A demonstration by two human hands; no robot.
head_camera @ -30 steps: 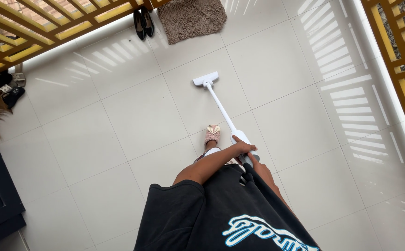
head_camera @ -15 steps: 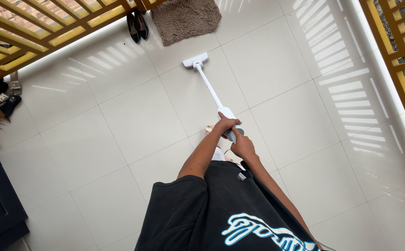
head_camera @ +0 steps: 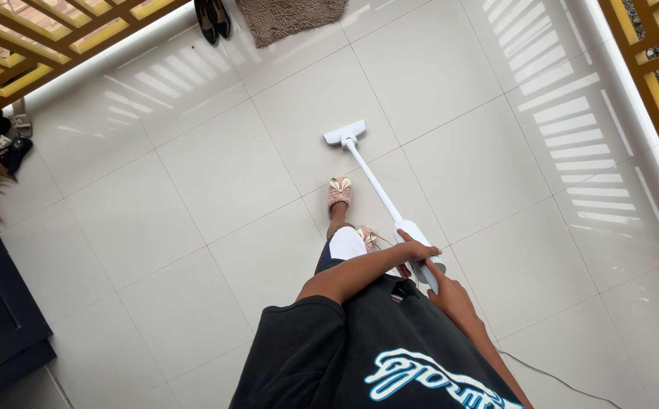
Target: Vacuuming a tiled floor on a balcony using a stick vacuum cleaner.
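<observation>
Head view, looking down at a white tiled floor (head_camera: 193,197). Holding a white stick vacuum (head_camera: 378,189) with both hands. Left hand (head_camera: 412,250) wrapping its fingers round the thick top part of the stick. Right hand (head_camera: 450,297) gripping the handle just below, closed round it, touching the black shirt (head_camera: 359,348). Stick leaning down and away toward the middle of the floor, flat white head (head_camera: 345,132) resting on a tile there. Two pink slippers (head_camera: 340,191) standing just beside the stick, on its left, one a little ahead of the other. Thin grey cord (head_camera: 549,375) lying on the floor near the bottom right corner. Brown mat (head_camera: 288,15) and a pair of black shoes (head_camera: 213,18) sitting at the far edge of the floor, next to the yellow railing (head_camera: 57,38). More shoes (head_camera: 7,140) piling up at the left edge. Sun stripes falling across the tiles on the right side.
</observation>
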